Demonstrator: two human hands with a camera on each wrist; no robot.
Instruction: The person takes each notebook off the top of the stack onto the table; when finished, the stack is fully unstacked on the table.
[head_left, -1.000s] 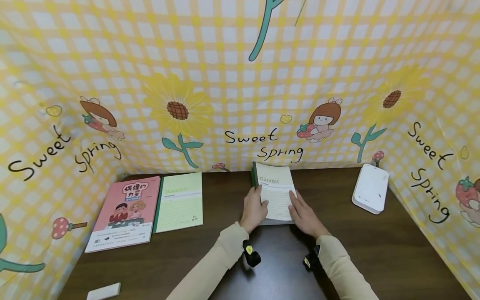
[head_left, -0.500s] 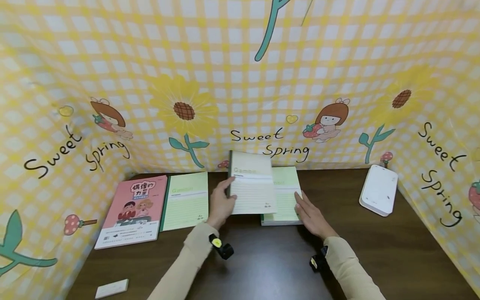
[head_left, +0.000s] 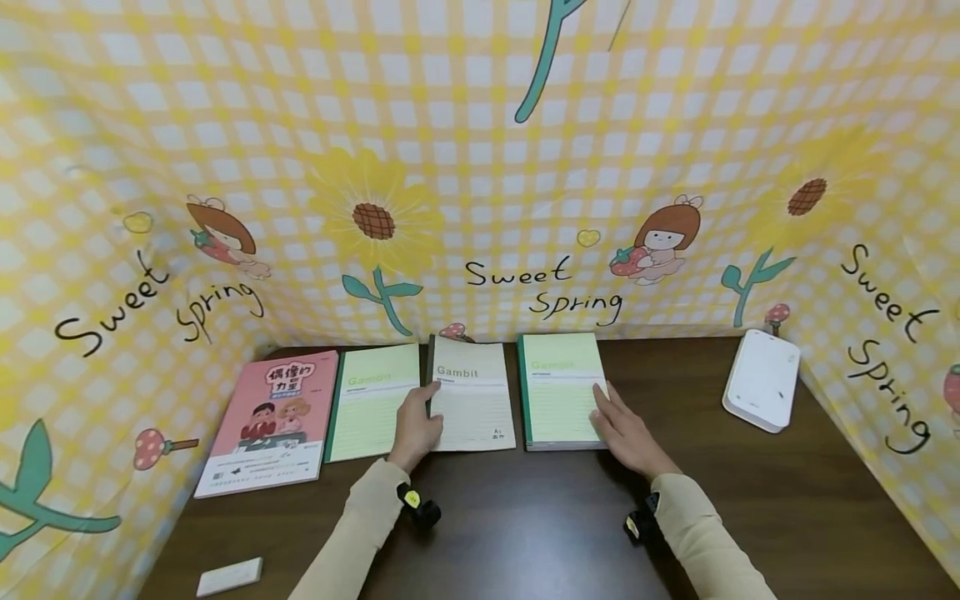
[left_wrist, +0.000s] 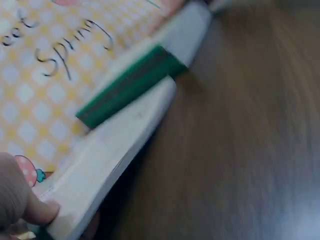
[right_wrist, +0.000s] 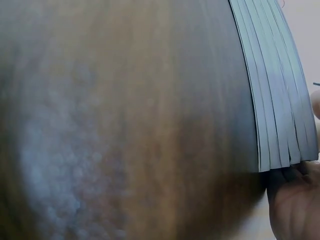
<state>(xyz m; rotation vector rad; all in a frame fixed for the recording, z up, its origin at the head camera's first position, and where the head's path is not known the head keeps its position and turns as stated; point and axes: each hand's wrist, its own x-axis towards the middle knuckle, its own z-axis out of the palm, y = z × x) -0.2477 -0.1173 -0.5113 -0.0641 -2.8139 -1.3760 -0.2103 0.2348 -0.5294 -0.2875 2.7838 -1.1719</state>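
Three "Gambit" covers face up: one grey, two pale green. The grey-covered notebook (head_left: 472,408) is in the left hand (head_left: 415,429), pinched at its spine side, thumb on the cover and a fingertip underneath; it sits between the single green notebook (head_left: 367,417) and the stack of green notebooks (head_left: 566,392). Whether its far edge touches the table cannot be told. Its cover is matt paper with a dark spine strip and printed ruled lines.

The right hand (head_left: 626,429) rests against the stack's right side, its fingers extended fairly straight along the edge. The stack is a neat rectangular block of several layered page blocks, the exact count unclear, with a dark green spine. The single green notebook lies flat, just beside one pink book (head_left: 273,417) with two cartoon figures and a white lower band.

Farther out are one white device (head_left: 762,379), a thick slab with rounded corners, well apart on the right, and one small white bar (head_left: 229,577) at the near left. All share one dark, wood-grained table (head_left: 525,533) with a soft sheen. Two beige sleeves (head_left: 341,542) reach in. Behind hangs yellow-and-white checked cloth (head_left: 487,167), slightly rippled, printed with two whole sunflowers (head_left: 373,221) and three "Sweet Spring" legends (head_left: 517,272).
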